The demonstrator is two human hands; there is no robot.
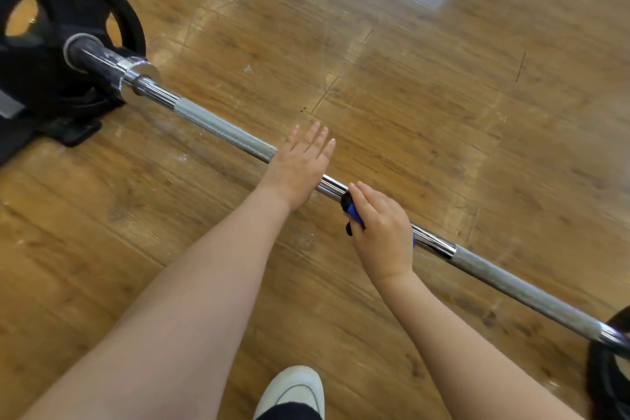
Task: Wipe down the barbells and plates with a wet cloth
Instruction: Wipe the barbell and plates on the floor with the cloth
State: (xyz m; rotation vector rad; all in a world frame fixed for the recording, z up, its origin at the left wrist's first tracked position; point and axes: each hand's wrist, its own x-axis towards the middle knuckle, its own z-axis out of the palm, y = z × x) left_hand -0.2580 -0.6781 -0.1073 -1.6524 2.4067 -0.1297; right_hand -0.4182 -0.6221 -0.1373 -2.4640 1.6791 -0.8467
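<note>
Two hands | right hand (383, 232) wraps blue cloth (353, 211) round chrome bar (221, 128)

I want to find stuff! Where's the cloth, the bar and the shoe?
cloth (351, 211), head view, blue fold under the right hand
bar (221, 128), head view, rough grey grip section
shoe (295, 389), head view, white toe

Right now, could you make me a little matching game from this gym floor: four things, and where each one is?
Things:
1. left hand
2. right hand
3. black plate
4. white shoe

Places:
A. bottom edge, on the floor
B. far left end of the barbell
C. flat, fingers straight, over the bar's middle
D. wrapped round the blue cloth on the bar

Pairs: 1-C, 2-D, 3-B, 4-A
</note>
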